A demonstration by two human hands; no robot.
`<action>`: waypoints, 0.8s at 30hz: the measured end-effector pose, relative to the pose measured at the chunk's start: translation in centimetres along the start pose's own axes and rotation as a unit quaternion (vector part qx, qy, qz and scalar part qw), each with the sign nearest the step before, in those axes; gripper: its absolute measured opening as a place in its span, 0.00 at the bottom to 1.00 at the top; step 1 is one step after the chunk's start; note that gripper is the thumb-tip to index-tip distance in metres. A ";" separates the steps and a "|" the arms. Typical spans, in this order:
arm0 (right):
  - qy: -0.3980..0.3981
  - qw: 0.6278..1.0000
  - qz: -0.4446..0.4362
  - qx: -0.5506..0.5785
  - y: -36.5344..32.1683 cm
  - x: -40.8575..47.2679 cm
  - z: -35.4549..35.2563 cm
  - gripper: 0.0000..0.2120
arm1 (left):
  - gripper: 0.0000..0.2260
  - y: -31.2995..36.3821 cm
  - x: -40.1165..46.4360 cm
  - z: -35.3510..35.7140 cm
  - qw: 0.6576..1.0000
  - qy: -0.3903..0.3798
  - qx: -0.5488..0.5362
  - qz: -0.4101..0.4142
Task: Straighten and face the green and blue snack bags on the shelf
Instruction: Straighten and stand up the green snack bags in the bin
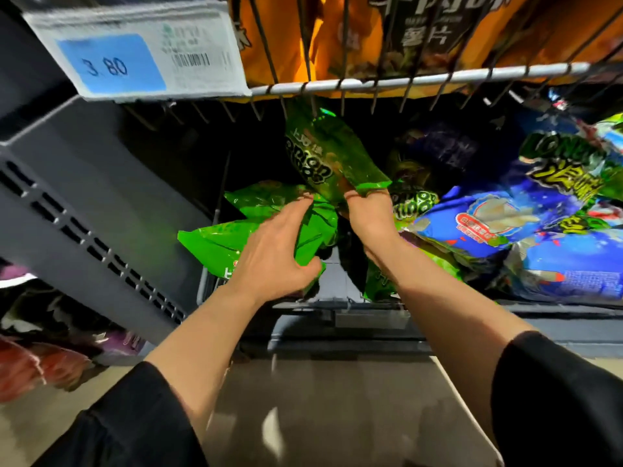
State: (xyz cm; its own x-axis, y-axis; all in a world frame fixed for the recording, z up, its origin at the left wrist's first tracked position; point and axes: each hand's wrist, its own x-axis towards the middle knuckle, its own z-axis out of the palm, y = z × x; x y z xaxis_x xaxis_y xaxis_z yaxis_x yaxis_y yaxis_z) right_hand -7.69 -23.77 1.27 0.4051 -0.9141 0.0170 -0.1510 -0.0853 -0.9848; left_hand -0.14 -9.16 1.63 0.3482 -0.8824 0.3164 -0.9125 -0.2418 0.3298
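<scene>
On the lower shelf, my right hand (pixel 369 215) pinches the bottom edge of a green snack bag (pixel 323 153) that stands tilted, its printed face toward me. My left hand (pixel 274 252) grips another green bag (pixel 219 241) lying flat and crumpled at the shelf's front left. More green bags (pixel 379 284) lie under my right forearm. Blue snack bags (pixel 499 220) lie in a loose pile to the right, with another blue bag (pixel 573 274) at the front right.
A wire rack (pixel 418 79) with orange bags (pixel 279 35) hangs just above the hands. A price tag (pixel 135 48) reading 3.80 sits at upper left. A grey perforated shelf side (pixel 87 210) bounds the left. The shelf's front lip (pixel 337 315) runs below my wrists.
</scene>
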 end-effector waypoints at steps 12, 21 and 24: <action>-0.120 0.986 0.099 0.063 0.8 2.5 3.9 0.26 | 0.46 -2.6 -2.8 0.6 0.990 -0.004 0.137 0.028; 0.052 0.986 0.122 0.106 2.7 -0.1 3.1 0.32 | 0.45 -4.9 -5.1 -1.8 0.963 0.108 0.241 0.056; 0.048 0.990 0.128 0.046 2.7 -0.6 2.6 0.20 | 0.41 -5.8 -5.8 -1.8 0.961 0.112 0.250 0.029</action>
State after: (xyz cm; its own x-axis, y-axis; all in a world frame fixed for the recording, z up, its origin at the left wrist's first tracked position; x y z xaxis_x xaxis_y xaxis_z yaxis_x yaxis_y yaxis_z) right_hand -5.99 -22.44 -1.88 0.2769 -0.9347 -0.2227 -0.1523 0.1861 -0.9706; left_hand 3.53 -1.91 -0.56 0.2805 -0.8043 0.5238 -0.9010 -0.4087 -0.1452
